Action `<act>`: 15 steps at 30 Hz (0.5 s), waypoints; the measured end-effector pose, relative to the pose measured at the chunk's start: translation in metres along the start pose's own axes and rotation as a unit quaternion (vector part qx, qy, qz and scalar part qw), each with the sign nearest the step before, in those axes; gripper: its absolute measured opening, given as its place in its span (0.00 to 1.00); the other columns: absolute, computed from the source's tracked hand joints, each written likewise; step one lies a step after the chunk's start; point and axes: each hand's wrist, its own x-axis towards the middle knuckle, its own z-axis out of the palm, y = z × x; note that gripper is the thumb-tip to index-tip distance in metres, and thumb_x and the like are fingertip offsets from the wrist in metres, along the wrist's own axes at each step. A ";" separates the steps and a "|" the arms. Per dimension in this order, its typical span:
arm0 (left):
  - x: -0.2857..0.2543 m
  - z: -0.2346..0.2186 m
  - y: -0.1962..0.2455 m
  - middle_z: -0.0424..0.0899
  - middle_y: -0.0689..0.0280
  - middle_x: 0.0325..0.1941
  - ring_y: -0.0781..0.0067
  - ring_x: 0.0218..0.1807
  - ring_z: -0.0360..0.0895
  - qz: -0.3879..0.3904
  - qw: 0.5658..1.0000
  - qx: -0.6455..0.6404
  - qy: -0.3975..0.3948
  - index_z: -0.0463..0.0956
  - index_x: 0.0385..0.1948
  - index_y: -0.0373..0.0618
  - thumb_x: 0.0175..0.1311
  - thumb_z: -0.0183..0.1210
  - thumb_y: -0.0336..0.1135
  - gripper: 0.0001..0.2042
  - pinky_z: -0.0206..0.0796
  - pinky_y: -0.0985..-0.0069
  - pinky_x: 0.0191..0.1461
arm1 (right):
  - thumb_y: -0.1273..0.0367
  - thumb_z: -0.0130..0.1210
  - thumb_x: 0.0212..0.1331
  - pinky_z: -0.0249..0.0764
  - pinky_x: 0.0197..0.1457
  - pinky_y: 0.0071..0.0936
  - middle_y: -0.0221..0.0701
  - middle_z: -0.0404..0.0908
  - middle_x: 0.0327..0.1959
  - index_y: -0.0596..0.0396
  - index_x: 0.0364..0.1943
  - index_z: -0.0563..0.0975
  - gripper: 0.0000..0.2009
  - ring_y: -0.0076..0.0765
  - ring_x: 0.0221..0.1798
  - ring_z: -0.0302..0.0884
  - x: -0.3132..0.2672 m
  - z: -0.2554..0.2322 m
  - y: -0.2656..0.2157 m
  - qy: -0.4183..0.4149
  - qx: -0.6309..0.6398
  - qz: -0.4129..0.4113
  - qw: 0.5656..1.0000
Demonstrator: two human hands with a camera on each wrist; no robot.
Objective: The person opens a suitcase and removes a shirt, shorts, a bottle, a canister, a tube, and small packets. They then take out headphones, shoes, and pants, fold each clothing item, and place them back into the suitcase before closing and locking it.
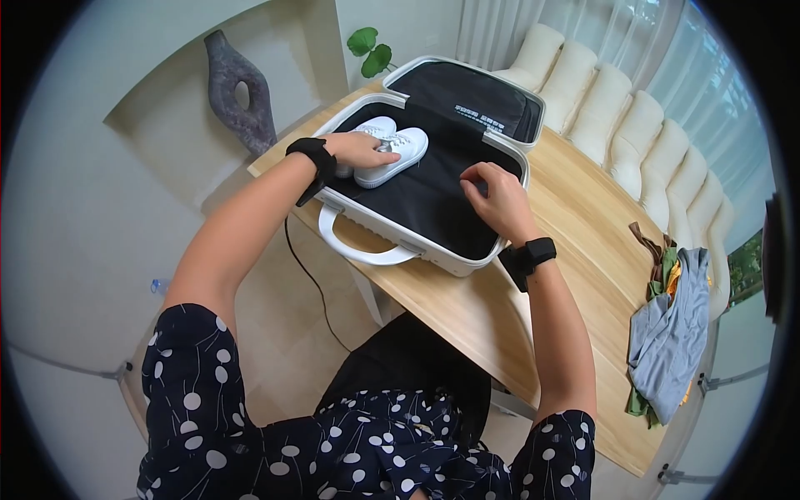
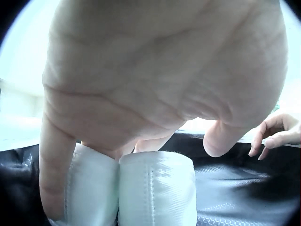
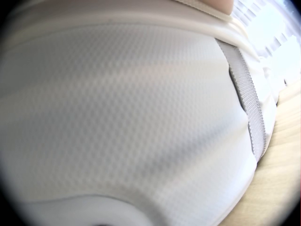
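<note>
A pair of white lace-up sneakers (image 1: 406,155) lies side by side in the left part of an opened white suitcase (image 1: 462,265) with black lining. My left hand (image 1: 357,150) is over the shoes. In the left wrist view its palm covers the tops of the two white heels (image 2: 157,188); one finger reaches down along the outer side, while the thumb hangs apart from them on the other side. Over the right part of the suitcase, my right hand (image 1: 502,200) has loosely bent fingers and nothing in them. The right wrist view shows mostly the textured white suitcase wall (image 3: 117,108).
The suitcase lid (image 1: 475,96) leans back, opened away from me. Its white carry handle (image 1: 367,254) faces me over the edge of the wooden table (image 1: 583,250). At the far right lies a heap of clothes (image 1: 671,333), with a grey garment on top. A padded cream seat back (image 1: 612,125) stands behind.
</note>
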 end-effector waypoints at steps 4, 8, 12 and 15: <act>-0.016 -0.021 0.005 0.73 0.53 0.57 0.60 0.54 0.73 -0.025 0.993 -0.109 -0.034 0.69 0.58 0.45 0.63 0.45 0.61 0.31 0.71 0.66 0.50 | 0.69 0.55 0.53 0.73 0.40 0.35 0.36 0.80 0.33 0.55 0.32 0.78 0.06 0.44 0.37 0.78 0.000 0.000 0.001 0.000 0.001 0.000 1.000; -0.023 -0.045 -0.009 0.77 0.58 0.53 0.66 0.46 0.76 -0.004 0.987 -0.159 -0.003 0.72 0.53 0.45 0.64 0.45 0.58 0.28 0.72 0.70 0.42 | 0.69 0.55 0.53 0.73 0.40 0.34 0.36 0.80 0.33 0.55 0.32 0.78 0.06 0.43 0.37 0.78 0.000 0.001 0.002 0.004 0.001 -0.005 1.000; -0.027 -0.057 -0.024 0.81 0.62 0.43 0.68 0.37 0.77 0.029 0.994 -0.081 0.071 0.77 0.43 0.39 0.64 0.49 0.46 0.19 0.70 0.70 0.41 | 0.69 0.55 0.53 0.73 0.40 0.34 0.36 0.80 0.32 0.56 0.32 0.78 0.06 0.43 0.37 0.78 0.000 -0.001 -0.002 -0.001 0.008 0.008 1.000; -0.032 -0.050 -0.027 0.79 0.62 0.44 0.71 0.42 0.75 0.091 0.995 -0.032 0.037 0.76 0.44 0.41 0.63 0.52 0.39 0.14 0.67 0.75 0.46 | 0.69 0.55 0.53 0.73 0.41 0.34 0.36 0.81 0.32 0.57 0.32 0.78 0.07 0.43 0.37 0.78 0.000 0.000 -0.002 0.004 0.014 0.007 1.000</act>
